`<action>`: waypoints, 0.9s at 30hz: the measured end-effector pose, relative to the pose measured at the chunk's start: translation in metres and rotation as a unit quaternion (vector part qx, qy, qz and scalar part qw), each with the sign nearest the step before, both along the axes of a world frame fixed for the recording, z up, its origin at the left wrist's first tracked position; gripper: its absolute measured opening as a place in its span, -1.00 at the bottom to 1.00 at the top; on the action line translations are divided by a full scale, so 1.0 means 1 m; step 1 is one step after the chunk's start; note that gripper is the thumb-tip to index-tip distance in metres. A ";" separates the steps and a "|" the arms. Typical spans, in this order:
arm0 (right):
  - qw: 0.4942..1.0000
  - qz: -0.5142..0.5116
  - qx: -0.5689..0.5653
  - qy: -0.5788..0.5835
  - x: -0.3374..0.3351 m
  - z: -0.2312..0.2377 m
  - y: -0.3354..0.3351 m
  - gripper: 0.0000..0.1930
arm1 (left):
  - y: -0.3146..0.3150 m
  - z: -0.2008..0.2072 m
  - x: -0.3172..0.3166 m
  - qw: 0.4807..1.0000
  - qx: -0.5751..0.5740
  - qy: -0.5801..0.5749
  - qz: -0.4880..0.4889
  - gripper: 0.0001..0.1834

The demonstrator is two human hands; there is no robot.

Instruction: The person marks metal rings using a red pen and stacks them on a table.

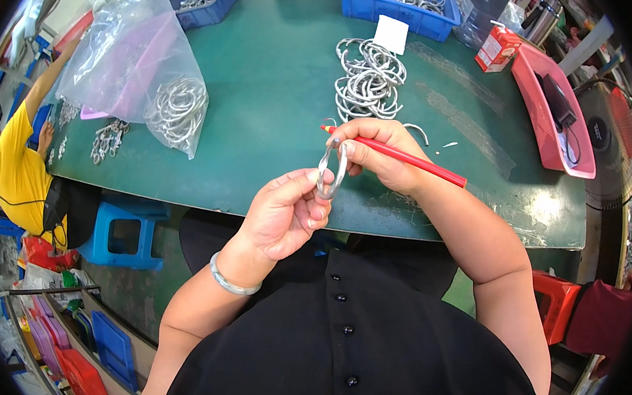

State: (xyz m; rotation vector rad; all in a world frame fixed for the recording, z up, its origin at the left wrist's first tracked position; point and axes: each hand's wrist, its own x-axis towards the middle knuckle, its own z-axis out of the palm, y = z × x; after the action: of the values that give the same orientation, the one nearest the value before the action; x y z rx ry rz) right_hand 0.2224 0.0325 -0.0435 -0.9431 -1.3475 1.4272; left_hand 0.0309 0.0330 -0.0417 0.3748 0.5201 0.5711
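Observation:
My left hand (282,213) is closed, pinching a silver metal bangle (342,168) at its lower edge between thumb and fingers. Across from it, my right hand (386,157) is closed too; a red pencil (415,160) lies through its grip, pointing left. The right fingertips meet the top of the bangle. Just beyond my hands, a pile of silver bangles (369,90) lies loose on the green table (264,104). A single curved metal piece (418,131) rests to the right of the pile.
At left stand a clear plastic bag (147,73) with bangles and small metal parts (109,140). Blue bins (412,16) line the far side. A pink basket (542,104), a red drink carton (498,48) and a fan (608,139) are at right. A person in yellow (21,174) sits left.

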 end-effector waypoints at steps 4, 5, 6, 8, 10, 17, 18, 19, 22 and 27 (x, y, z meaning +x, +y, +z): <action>1.000 -0.007 0.003 0.010 0.001 0.001 0.001 -0.78 | -0.001 -0.004 -0.001 0.993 0.073 0.050 0.080 -0.82; 0.999 -0.012 -0.005 0.032 0.001 0.002 0.002 -0.77 | 0.000 -0.003 -0.002 0.990 0.091 0.056 0.088 -0.83; 0.998 -0.017 -0.014 0.054 0.001 0.003 0.002 -0.76 | 0.001 -0.003 -0.002 0.990 0.091 0.056 0.088 -0.83; 0.998 -0.012 -0.011 0.057 0.002 0.004 0.002 -0.77 | 0.000 -0.003 -0.002 0.980 0.132 0.082 0.126 -0.84; 0.997 0.000 0.004 0.072 0.002 0.002 0.002 -0.82 | -0.001 -0.002 -0.002 0.977 0.142 0.087 0.131 -0.84; 0.997 -0.011 -0.028 0.073 0.001 0.007 0.000 -0.85 | -0.002 -0.003 -0.002 0.972 0.162 0.099 0.136 -0.85; 0.997 -0.010 -0.033 0.070 0.001 0.008 -0.001 -0.85 | -0.002 -0.004 -0.002 0.972 0.164 0.101 0.136 -0.85; 0.997 -0.010 -0.038 0.067 0.001 0.008 -0.001 -0.84 | -0.002 -0.004 -0.002 0.972 0.164 0.101 0.135 -0.85; 0.997 -0.006 -0.038 0.066 0.002 0.006 0.000 -0.84 | -0.002 -0.005 -0.002 0.970 0.172 0.105 0.134 -0.86; 0.998 -0.006 -0.044 0.054 0.000 0.007 0.000 -0.84 | -0.001 -0.007 -0.004 0.969 0.177 0.106 0.134 -0.86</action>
State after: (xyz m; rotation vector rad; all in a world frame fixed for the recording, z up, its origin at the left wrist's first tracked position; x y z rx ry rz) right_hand 0.2228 0.0323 -0.0368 -0.9153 -1.2062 1.5180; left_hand 0.0272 0.0319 -0.0488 0.7167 0.6818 0.8961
